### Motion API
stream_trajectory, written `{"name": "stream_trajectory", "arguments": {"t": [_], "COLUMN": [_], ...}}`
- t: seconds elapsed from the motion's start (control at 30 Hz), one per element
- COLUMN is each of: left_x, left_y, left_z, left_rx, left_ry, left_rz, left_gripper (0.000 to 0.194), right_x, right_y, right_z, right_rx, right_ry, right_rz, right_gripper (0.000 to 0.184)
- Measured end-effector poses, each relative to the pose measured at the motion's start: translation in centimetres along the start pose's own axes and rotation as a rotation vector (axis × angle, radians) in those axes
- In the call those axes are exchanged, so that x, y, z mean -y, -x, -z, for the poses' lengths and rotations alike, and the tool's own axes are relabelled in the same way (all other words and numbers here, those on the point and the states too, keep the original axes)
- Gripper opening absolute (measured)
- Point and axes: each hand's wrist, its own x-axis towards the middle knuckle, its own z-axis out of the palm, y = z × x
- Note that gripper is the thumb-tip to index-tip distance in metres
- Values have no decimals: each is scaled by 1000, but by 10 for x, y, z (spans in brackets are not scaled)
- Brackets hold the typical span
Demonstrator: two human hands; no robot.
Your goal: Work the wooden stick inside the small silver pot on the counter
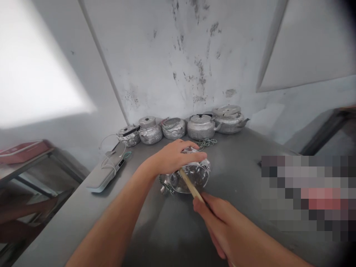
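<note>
A dented silvery metal pot point(198, 177) lies tipped on its side on the table, its round mouth facing me. Over its top my left hand point(178, 155) is spread and holds it, thumb and fingers along the upper side. My right hand point(215, 213) is closed around a pale wooden stick point(191, 185), whose far end reaches the mouth of the pot beneath my left hand. That far tip is hidden. A dark green-and-white cord point(167, 186) hangs at the pot's left side.
Along the wall stand several metal kettles, among them a lidded one point(201, 128) and a large spouted one point(229, 120). A patterned cord point(207, 143) lies before them. On the left lies a grey case point(107, 171) with a white cable. A pink tray point(25, 151) rests on a side rack.
</note>
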Motion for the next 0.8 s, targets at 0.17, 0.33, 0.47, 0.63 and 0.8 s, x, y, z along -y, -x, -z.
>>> {"name": "stream_trajectory", "arguments": {"t": [0.17,0.33,0.47,0.63,0.8], "left_x": [-2,-3,-3,-4,-3], "left_y": [0,1,0,0,0], "left_z": [0,0,0,0,0], "left_rx": [4,7,3,6,2], "left_ry": [-2,4,2,14,6], "left_rz": [9,5,-13,-3,-10], "left_gripper": [62,62,57,59,59], "right_x": [1,0,1,2,-5], "right_y": [-2,-4,-3,-4,-9], "right_z": [-1,-1,-1,0,-1], "right_rx": [23,21,24,18,28], "right_ry": [-27,-40,-15,-37,-19], "right_rz": [23,54,76,71,69], "right_gripper": [40,42,44,47,49]}}
